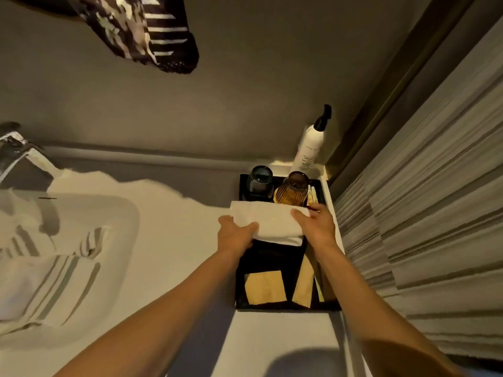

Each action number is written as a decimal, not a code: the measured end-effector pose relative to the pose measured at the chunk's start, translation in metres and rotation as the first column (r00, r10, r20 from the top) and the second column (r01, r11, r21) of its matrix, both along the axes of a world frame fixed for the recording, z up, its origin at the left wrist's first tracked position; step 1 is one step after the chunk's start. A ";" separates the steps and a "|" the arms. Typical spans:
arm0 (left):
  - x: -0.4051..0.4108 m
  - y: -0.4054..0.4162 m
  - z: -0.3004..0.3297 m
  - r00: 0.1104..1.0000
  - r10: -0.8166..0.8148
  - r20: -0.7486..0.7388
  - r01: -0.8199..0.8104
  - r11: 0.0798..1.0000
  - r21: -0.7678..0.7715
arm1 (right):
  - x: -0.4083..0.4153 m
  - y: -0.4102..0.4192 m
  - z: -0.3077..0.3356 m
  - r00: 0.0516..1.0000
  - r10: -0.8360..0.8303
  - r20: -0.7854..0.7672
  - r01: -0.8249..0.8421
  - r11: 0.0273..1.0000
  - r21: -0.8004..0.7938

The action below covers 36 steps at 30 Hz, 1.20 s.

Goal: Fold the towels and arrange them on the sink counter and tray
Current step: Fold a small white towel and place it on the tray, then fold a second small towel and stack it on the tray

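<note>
A small folded white towel [268, 223] lies across the middle of a black tray [239, 281] at the right end of the white sink counter [174, 240]. My left hand [235, 234] grips the towel's near left corner. My right hand [315, 227] rests on its right end, fingers over the top. A larger white towel with grey stripes [54, 284] lies bunched in the sink basin [114, 210] at the left.
Two ribbed glasses, one blue [260, 182] and one amber [292, 190], stand at the tray's far end. Tan paper packets [265, 288] lie at its near end. A white pump bottle [309, 148] stands behind. A chrome tap [19, 153] is far left. A striped wall [424, 213] borders the right.
</note>
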<state>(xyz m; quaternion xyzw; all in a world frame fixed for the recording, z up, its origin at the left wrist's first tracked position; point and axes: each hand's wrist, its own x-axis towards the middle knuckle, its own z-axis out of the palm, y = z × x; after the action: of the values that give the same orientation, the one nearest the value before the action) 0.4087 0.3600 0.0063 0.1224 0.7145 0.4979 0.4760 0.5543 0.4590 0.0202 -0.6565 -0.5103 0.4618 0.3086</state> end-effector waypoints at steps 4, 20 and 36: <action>0.011 -0.008 -0.002 0.290 -0.208 -0.934 0.303 0.946 -0.116 | 0.000 -0.014 -0.016 0.948 0.015 0.318 -0.154 0.897 0.415; -0.045 -0.021 0.003 0.079 -0.460 -0.884 0.699 0.658 -0.280 | -0.069 -0.036 -0.006 0.427 0.286 0.858 -0.814 0.534 0.227; -0.369 -0.369 -0.049 0.464 -0.645 -0.607 0.101 0.719 -0.687 | -0.397 -0.286 -0.051 0.243 0.766 0.596 -0.940 0.338 -0.051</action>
<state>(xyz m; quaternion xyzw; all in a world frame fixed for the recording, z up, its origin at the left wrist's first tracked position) 0.0401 -0.0086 -0.0427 0.3546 0.9123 0.0228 0.2037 0.1575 0.1729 -0.0310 -0.3003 -0.9143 0.2672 -0.0497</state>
